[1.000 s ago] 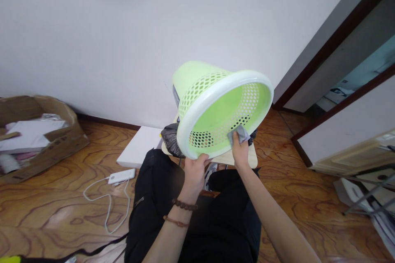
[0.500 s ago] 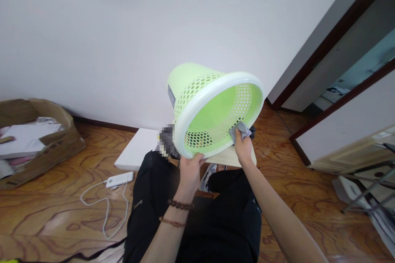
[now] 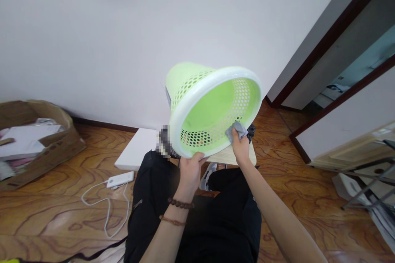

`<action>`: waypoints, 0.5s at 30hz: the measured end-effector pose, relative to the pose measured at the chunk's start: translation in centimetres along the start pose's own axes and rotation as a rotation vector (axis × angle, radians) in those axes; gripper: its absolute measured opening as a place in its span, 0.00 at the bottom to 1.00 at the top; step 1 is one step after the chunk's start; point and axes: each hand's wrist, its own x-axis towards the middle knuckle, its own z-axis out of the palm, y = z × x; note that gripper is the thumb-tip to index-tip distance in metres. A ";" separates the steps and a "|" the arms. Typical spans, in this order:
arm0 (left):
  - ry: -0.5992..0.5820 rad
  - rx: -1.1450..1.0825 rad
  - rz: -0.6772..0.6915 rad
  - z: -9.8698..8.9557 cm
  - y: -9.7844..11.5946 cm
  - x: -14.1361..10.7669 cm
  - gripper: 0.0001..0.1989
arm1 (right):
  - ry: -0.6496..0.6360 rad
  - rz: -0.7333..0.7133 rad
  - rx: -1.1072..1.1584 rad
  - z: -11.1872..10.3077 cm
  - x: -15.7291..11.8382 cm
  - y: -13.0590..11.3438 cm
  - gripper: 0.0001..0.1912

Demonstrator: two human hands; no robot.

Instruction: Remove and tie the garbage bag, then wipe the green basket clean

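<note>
A pale green plastic wastebasket (image 3: 212,107) with rows of holes and a white rim lies tilted, its mouth turned toward me and to the right. My left hand (image 3: 190,170) is closed on the lower rim, thumb on top and fingers underneath. In my right hand (image 3: 240,146) is a bunched grey cloth (image 3: 237,130), pressed against the rim's lower right part. Below the basket shows a small light wooden stool or table top (image 3: 224,157). A dark crumpled item (image 3: 251,131) sits at its right end.
A cardboard box (image 3: 66,141) with papers stands on the floor at left. A white flat box (image 3: 135,148) lies near the wall, with a white power strip (image 3: 120,179) and its cord in front. Metal legs (image 3: 370,189) stand at far right, near a doorway.
The wastebasket has tipped slightly and shifted a little left. My right hand has moved slightly left with the cloth along the rim. My left hand keeps its hold.
</note>
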 end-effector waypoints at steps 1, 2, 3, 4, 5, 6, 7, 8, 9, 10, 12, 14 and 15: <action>-0.003 0.000 -0.007 0.0 -0.1 0.0 0.29 | 0.006 -0.030 -0.010 -0.3 0.2 -0.3 0.25; -0.004 0.006 -0.015 -0.1 -0.1 0.0 0.29 | 0.009 -0.058 -0.021 -0.6 0.2 -0.6 0.25; -0.003 0.021 -0.023 -0.3 0.0 0.1 0.29 | 0.010 -0.085 -0.032 -0.9 0.2 -0.9 0.25; 0.003 0.043 -0.028 -0.5 0.1 0.3 0.28 | 0.013 -0.111 -0.043 -1.2 0.3 -1.1 0.24; 0.015 0.069 -0.028 -0.9 0.4 0.6 0.27 | 0.016 -0.138 -0.052 -1.4 0.4 -1.3 0.24; 0.030 0.097 -0.019 -1.3 0.8 0.9 0.25 | 0.018 -0.163 -0.060 -1.8 0.7 -1.5 0.23; 0.047 0.122 -0.002 -1.7 1.2 1.2 0.23 | 0.019 -0.186 -0.067 -2.1 1.1 -1.6 0.23; 0.055 0.134 0.028 -2.2 1.6 1.6 0.21 | 0.019 -0.207 -0.077 -2.5 1.6 -1.7 0.22; 0.048 0.156 0.063 -2.7 2.1 1.9 0.21 | 0.017 -0.227 -0.093 -2.9 2.2 -1.8 0.22; 0.057 0.192 0.079 -3.2 2.4 2.2 0.21 | 0.015 -0.247 -0.114 -3.3 2.8 -1.8 0.21; 0.050 0.290 0.055 -4.0 2.7 2.6 0.20 | 0.018 -0.288 -0.173 -4.1 3.8 -1.7 0.19; 0.027 0.362 0.010 -4.6 2.4 2.7 0.19 | 0.017 -0.323 -0.232 -4.8 4.6 -1.5 0.17; 0.011 0.375 -0.004 -4.7 2.2 2.7 0.19 | 0.015 -0.331 -0.252 -5.1 4.8 -1.3 0.17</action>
